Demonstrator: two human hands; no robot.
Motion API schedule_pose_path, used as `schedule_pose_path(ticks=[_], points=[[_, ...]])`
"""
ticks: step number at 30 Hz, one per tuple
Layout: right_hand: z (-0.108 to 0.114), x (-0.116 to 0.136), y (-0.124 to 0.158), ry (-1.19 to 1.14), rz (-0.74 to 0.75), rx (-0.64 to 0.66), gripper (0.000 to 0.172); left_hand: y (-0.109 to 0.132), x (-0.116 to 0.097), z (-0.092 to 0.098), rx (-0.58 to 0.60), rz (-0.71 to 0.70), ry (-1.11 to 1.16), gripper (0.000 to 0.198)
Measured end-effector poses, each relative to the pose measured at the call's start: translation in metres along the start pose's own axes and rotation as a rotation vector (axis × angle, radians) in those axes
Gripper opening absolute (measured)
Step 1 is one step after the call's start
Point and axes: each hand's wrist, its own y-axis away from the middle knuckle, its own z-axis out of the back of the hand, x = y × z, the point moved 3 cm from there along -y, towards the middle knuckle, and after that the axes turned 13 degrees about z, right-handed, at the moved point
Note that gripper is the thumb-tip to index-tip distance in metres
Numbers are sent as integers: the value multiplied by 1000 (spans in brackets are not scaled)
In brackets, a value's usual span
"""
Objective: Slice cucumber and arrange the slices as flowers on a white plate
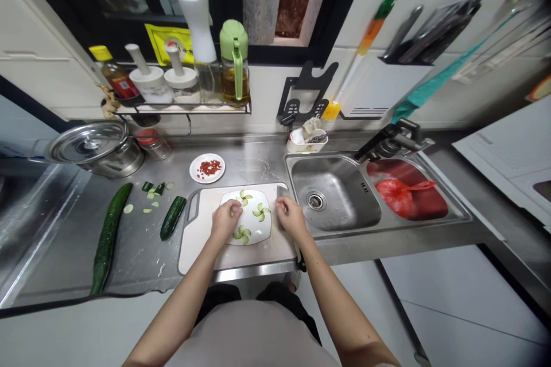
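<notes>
A white squarish plate (263, 234) rests on the cutting board (196, 252). On it lie three pinwheels of thin cucumber slices; the right pinwheel (260, 212) and the top one have small red centres. My left hand (225, 220) is over the plate's left side, fingers pinched together above the slices. Just off the plate's right edge, above the board, is my right hand (291, 215), its fingers also curled in a pinch. Whatever either pinch holds is too small or hidden to make out. Behind the board sits a small white dish (196, 174) with red dried bits (209, 168).
Left of the board lie a cut cucumber piece (173, 218), several scraps and a long cucumber (112, 235). A lidded pot (116, 155) stands behind them. The sink (340, 195) is at right, with a red bag (396, 198) in its second basin. A black handle (302, 262) shows by the board's front right corner.
</notes>
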Motion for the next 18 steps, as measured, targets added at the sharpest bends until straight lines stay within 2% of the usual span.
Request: schedule_pose_path(ticks=[4, 9, 13, 18], points=[[5, 0, 11, -72, -43, -96, 31, 10, 31, 22, -80, 36, 148, 20], [7, 4, 23, -145, -67, -138, 30, 15, 62, 42, -161, 89, 280, 28], [4, 5, 29, -175, -81, -140, 31, 12, 69, 55, -229, 106, 359, 32], [2, 6, 29, -207, -73, -152, 33, 7, 63, 66, -283, 81, 402, 32]])
